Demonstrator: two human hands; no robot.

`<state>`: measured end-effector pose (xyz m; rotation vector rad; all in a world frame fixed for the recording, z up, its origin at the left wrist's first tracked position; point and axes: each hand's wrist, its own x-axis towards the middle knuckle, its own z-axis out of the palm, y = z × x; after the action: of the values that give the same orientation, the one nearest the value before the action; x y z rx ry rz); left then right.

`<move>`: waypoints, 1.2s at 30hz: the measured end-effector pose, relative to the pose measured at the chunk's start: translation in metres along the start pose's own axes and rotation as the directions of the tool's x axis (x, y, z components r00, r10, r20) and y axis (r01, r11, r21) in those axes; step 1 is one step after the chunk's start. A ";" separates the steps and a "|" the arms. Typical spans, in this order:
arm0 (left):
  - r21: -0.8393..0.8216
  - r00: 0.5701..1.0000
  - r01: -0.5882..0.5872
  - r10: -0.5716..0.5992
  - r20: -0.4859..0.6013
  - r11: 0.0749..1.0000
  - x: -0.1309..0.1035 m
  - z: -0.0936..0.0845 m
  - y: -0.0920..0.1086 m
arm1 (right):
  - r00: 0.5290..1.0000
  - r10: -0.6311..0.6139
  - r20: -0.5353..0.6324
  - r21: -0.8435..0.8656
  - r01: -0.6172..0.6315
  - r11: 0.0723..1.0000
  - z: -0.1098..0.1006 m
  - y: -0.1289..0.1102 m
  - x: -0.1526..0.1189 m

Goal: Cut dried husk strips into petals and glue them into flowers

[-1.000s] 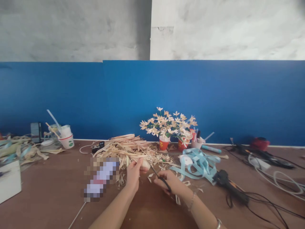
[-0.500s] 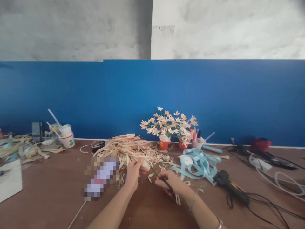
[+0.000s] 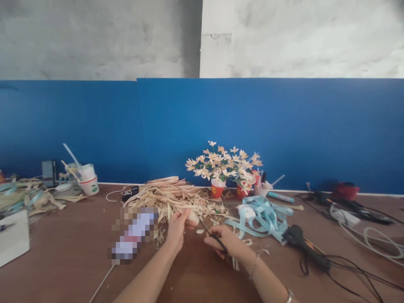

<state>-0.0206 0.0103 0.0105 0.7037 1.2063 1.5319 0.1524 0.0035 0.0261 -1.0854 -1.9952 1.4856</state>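
Scissors point(image 3: 216, 240) with dark handles are gripped in my right hand point(image 3: 225, 240), their blades pointing up and left. Between the fingers of my left hand point(image 3: 177, 227) is a pale husk piece point(image 3: 193, 217), its edge close to the scissor tips. Whether the blades touch it is too small to tell. Just beyond my left hand lies a heap of dried husk strips point(image 3: 172, 191). A small pale scrap point(image 3: 200, 231) rests on the table between my hands.
Pale flowers point(image 3: 217, 162) stand in red cups point(image 3: 217, 191) at the back. Light-blue ribbon point(image 3: 268, 216) and a black glue gun point(image 3: 307, 248) with cords lie right. A blurred-out phone-like object point(image 3: 135, 235) is left of my arm; a white cup point(image 3: 89, 185) stands behind it.
My right hand and the scissors have shifted very slightly left. The scrap between my hands now lies a little higher and looks rounder. My left hand has hardly moved.
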 end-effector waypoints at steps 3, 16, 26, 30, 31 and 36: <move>-0.022 1.000 0.001 0.000 0.007 1.000 -0.001 0.001 0.000 | 1.000 -0.004 -0.003 0.011 0.004 1.000 0.001 -0.001 0.000; 0.019 0.996 -0.042 0.040 0.078 0.999 0.005 -0.003 0.002 | 1.000 0.014 0.002 -0.017 -0.014 1.000 -0.002 0.004 0.001; 0.069 0.988 -0.040 0.029 0.153 0.997 0.005 -0.006 0.007 | 1.000 0.013 0.029 -0.039 -0.012 0.999 -0.005 0.006 -0.002; 0.082 0.984 -0.050 0.034 0.177 0.995 0.006 -0.008 0.007 | 0.999 0.031 0.030 -0.050 -0.030 0.998 -0.006 0.004 -0.003; 0.088 0.982 -0.057 0.040 0.184 0.994 0.007 -0.008 0.007 | 0.999 0.032 0.031 -0.054 -0.030 0.998 -0.006 0.004 -0.003; 0.139 0.977 -0.085 0.056 0.206 0.987 0.010 -0.010 0.006 | 0.999 0.029 0.045 -0.074 -0.025 0.997 -0.007 0.004 -0.003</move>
<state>-0.0347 0.0159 0.0114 0.9856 1.1587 1.4006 0.1608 0.0063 0.0247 -1.1219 -2.0889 1.4740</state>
